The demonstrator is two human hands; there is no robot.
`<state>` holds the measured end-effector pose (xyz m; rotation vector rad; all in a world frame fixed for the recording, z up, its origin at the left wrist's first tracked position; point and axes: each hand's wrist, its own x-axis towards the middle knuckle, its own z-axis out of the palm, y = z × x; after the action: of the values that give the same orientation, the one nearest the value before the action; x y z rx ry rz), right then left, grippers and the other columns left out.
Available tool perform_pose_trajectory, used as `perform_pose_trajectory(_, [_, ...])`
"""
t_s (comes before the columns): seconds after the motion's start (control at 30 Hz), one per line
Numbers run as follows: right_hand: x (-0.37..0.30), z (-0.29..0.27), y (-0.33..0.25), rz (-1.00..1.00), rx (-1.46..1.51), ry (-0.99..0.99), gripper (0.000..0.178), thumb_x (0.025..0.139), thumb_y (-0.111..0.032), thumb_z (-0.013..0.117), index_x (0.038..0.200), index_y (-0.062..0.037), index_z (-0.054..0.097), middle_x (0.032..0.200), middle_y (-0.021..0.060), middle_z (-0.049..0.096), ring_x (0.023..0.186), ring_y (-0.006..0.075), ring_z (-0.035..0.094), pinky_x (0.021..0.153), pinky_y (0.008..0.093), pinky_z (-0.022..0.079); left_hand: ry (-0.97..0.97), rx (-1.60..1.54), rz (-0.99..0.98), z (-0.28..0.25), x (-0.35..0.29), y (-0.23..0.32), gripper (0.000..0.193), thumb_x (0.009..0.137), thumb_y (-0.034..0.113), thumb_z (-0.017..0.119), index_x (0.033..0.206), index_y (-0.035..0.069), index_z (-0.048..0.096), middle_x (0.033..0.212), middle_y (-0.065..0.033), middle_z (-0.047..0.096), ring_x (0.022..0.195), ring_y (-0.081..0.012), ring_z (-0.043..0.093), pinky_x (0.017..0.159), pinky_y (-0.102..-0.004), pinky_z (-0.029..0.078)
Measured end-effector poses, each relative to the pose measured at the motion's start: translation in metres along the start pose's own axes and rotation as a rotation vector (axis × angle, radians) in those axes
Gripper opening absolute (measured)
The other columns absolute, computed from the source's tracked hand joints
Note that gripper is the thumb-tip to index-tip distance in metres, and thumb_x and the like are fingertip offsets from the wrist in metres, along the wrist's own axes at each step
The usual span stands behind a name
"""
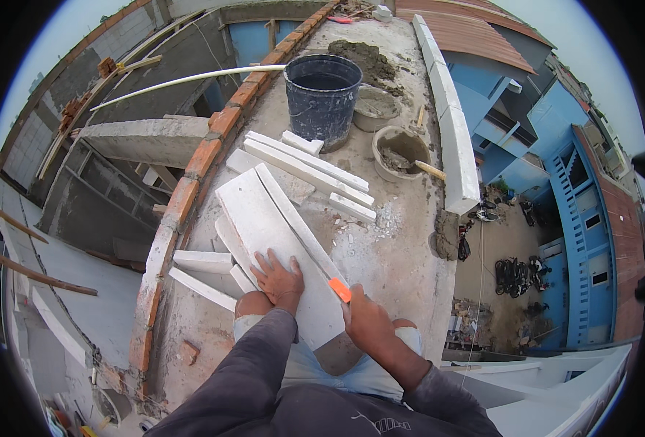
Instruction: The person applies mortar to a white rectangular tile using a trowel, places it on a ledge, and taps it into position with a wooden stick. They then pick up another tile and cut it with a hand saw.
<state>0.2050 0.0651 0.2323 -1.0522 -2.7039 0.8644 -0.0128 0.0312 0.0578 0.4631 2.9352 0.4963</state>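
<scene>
A large white block (pixel 275 233), which looks like lightweight concrete, lies slanted across my knees and the pieces beneath it. My left hand (pixel 279 280) rests flat on the block with its fingers spread. My right hand (pixel 368 320) grips an orange-handled tool (pixel 339 290) at the block's right edge; its blade, if any, cannot be made out. A dark line runs lengthwise through the block, setting off a narrow strip (pixel 301 229) on its right. Several cut white strips (pixel 311 171) lie beyond the block, and more white pieces (pixel 202 261) lie left of it.
A dark bucket (pixel 322 102) of water stands ahead, near two mortar tubs (pixel 401 153) and a mortar heap (pixel 362 62). Low brickwork (pixel 184 200) edges the left side, with a drop beyond. White blocks (pixel 454 146) line the right edge above a yard.
</scene>
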Motion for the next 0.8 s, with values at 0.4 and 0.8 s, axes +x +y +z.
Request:
perform_pose_trajectory(0.4, [0.061, 0.049, 0.006, 0.084, -0.006, -0.055, 0.032, 0.103, -0.019, 0.064, 0.119, 0.0015, 0.047, 0.086, 0.0309, 0.069, 0.081, 0.0541, 0.069, 0.071, 0.0631, 0.054, -0.05, -0.042, -0.034, -0.007, -0.002, -0.002, 0.079, 0.101, 0.054, 0.056, 0.167, 0.017, 0.034, 0.176, -0.0144, 0.015, 0.159, -0.0485, 0.011, 0.127, -0.0548, 0.021])
perform_pose_trajectory(0.8, [0.057, 0.062, 0.009, -0.062, -0.017, 0.021, 0.033, 0.102, -0.018, 0.065, 0.115, 0.0016, 0.043, 0.084, 0.0328, 0.067, 0.079, 0.054, 0.069, 0.066, 0.0621, 0.054, -0.022, -0.009, -0.028, 0.002, -0.002, -0.006, 0.079, 0.101, 0.055, 0.056, 0.167, 0.017, 0.034, 0.177, -0.0143, 0.014, 0.159, -0.0489, 0.011, 0.126, -0.0558, 0.021])
